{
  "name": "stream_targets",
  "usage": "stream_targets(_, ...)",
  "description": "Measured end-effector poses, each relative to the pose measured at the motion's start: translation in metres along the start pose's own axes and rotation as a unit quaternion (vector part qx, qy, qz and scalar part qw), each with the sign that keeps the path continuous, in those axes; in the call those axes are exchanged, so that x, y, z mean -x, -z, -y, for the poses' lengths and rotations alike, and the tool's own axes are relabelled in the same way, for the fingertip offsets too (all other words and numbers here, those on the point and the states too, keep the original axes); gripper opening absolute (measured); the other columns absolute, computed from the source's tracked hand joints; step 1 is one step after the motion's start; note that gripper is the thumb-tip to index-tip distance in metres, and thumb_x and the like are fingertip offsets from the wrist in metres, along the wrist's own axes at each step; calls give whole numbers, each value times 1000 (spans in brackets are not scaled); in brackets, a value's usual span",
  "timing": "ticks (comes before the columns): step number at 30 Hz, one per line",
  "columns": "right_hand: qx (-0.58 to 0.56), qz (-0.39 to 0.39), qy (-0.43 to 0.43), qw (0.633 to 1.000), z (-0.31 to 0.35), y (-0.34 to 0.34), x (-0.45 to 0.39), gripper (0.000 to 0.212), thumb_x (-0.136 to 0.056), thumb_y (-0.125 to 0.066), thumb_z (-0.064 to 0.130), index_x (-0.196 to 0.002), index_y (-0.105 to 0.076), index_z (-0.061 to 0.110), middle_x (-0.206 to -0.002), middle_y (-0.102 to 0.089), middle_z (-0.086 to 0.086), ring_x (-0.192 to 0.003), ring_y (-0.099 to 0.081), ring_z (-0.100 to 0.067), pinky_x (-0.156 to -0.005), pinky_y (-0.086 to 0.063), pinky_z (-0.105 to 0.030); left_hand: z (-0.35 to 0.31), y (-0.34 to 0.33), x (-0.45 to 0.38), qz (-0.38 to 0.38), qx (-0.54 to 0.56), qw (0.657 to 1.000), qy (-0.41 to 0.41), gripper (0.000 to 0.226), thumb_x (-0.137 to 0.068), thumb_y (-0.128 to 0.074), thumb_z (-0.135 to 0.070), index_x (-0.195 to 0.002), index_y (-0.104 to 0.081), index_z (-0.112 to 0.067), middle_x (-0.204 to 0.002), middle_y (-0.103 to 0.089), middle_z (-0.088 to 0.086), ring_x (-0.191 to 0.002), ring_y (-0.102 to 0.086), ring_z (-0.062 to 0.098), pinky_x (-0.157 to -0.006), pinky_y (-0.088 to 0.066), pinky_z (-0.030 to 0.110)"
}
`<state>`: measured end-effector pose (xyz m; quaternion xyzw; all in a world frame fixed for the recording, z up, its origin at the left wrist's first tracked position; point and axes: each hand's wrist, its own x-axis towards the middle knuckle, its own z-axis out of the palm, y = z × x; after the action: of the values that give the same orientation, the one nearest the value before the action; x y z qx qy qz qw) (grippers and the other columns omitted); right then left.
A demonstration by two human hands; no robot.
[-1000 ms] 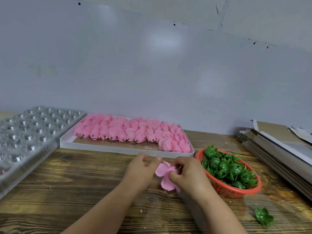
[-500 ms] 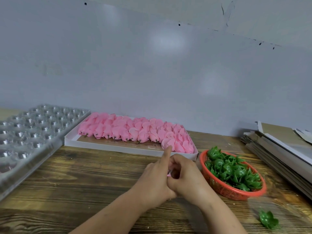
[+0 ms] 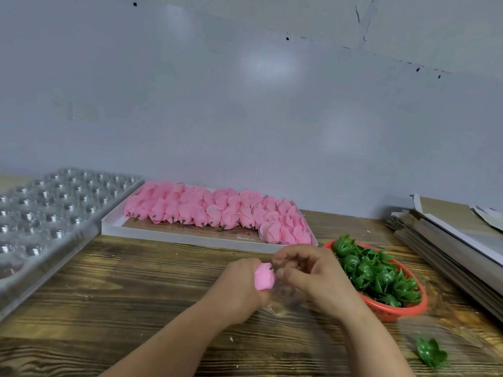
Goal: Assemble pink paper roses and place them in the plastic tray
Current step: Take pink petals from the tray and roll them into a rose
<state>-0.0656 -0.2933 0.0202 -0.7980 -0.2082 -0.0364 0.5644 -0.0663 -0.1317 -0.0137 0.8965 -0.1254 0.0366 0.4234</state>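
Observation:
My left hand (image 3: 239, 289) grips a pink paper rose (image 3: 264, 276) rolled into a tight bud, just above the wooden table. My right hand (image 3: 313, 276) is beside it, fingers curled, its fingertips at the bud's top end; what they pinch is too small to make out. A clear plastic tray (image 3: 54, 213) with several round cups stands at the left. A white flat box (image 3: 174, 235) behind my hands carries rows of pink paper petals (image 3: 217, 210).
A red basket (image 3: 394, 308) full of green plastic calyxes (image 3: 375, 273) sits right of my hands. One loose green calyx (image 3: 431, 355) lies near the table's front right. Stacked cardboard sheets (image 3: 449, 235) fill the right edge. A grey wall stands behind.
The spread pink petals have been rolled into a closed bud. My left hand now wraps it, and my right hand has drawn slightly apart to the right.

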Motion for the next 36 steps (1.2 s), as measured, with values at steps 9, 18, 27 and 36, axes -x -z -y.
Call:
stream_targets(9,-25,79,-27,996,-2,-6,2,22,-77,-73,-2,-86,-73,18,-68,-61,-10,-64,-55,-18,-62,-49,-28,0,6,-2,59,-9,998,-12,18,-73,-69,-14,-82,-54,-19,-82,-60,-5,-70,-57,11,-58,-43,19)
stream_targets(18,33,82,6,996,-2,-3,3,34,-67,-82,10,-94,-73,29,-76,-60,0,-70,-55,-12,-69,-49,-26,1,14,-2,81,17,997,0,26,-73,-74,-13,-84,-55,-27,-83,-61,-9,-72,-59,7,-59,-47,15)
stream_targets(27,45,99,-1,994,4,-12,6,34,-67,-76,9,-92,-72,31,-85,-67,0,-71,-57,-11,-70,-52,-31,-1,20,-1,130,9,991,20,47,-70,-72,-7,-109,-51,-19,-102,-60,-2,-89,-61,15,-74,-51,27)
stream_targets(36,-139,-161,-85,973,-3,-13,-3,22,-70,-72,-8,-77,-74,13,-72,-71,-10,-64,-66,-25,-59,-55,-32,0,17,2,103,339,928,115,86,-69,-85,-16,-141,-37,-14,-101,-73,1,-88,-72,14,-73,-58,28)
